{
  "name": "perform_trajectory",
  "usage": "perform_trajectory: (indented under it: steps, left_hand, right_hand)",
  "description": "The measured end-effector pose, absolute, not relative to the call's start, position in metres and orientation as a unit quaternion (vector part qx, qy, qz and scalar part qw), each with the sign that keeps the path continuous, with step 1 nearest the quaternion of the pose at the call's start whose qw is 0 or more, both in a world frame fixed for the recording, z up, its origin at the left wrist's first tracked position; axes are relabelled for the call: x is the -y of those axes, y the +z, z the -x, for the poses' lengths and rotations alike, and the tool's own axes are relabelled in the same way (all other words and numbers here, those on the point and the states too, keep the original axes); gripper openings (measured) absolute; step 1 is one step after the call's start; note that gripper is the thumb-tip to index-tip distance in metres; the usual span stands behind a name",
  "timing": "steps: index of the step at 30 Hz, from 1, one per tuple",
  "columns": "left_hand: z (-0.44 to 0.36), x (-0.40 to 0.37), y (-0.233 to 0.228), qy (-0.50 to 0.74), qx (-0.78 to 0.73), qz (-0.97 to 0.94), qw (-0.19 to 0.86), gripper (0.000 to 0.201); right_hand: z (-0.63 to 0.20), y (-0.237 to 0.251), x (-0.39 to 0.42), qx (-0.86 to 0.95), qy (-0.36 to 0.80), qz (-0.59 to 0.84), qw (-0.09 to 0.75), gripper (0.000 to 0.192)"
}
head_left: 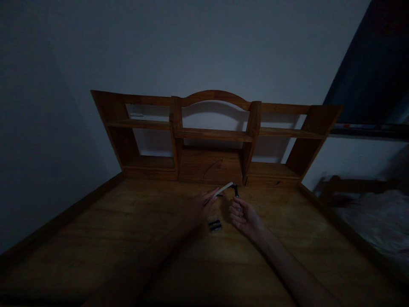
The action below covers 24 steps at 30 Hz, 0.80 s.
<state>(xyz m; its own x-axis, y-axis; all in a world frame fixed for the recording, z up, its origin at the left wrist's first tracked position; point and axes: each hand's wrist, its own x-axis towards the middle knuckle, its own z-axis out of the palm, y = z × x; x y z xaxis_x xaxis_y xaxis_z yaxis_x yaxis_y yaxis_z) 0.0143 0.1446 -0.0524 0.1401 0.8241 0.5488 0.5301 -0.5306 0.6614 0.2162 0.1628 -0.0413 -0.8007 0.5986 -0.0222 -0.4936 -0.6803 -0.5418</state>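
Note:
The room is dim. My left hand [200, 207] pinches a thin white flat strip [224, 189] that slants up to the right above the wooden desk [128, 238]. My right hand [244, 217] is closed around a small dark object [236, 190] whose top pokes out near the strip's far end; I cannot tell what it is. Two short dark cylinders, like batteries [215, 225], lie side by side on the desk between my hands.
A wooden hutch [214, 136] with open shelves stands at the back of the desk against a pale wall. A raised wooden rim runs along the desk's left and right edges. A bed with pale bedding [380, 217] sits to the right.

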Motion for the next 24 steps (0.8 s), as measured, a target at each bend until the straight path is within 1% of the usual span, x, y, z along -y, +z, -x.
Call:
perform_trajectory:
  steps: [13, 24]
  left_hand:
    - [-0.0134, -0.1479, -0.0548, 0.474, -0.467, -0.732, 0.146, 0.037]
    - [-0.0134, -0.1457, -0.0533, 0.471, -0.458, -0.737, 0.156, 0.039]
  right_hand:
    - [-0.2164, -0.043, -0.1635, 0.283, 0.903, 0.109, 0.303, 0.035]
    - [-0.2162, -0.0403, -0.1628, 0.277, 0.907, 0.11, 0.297, 0.035]
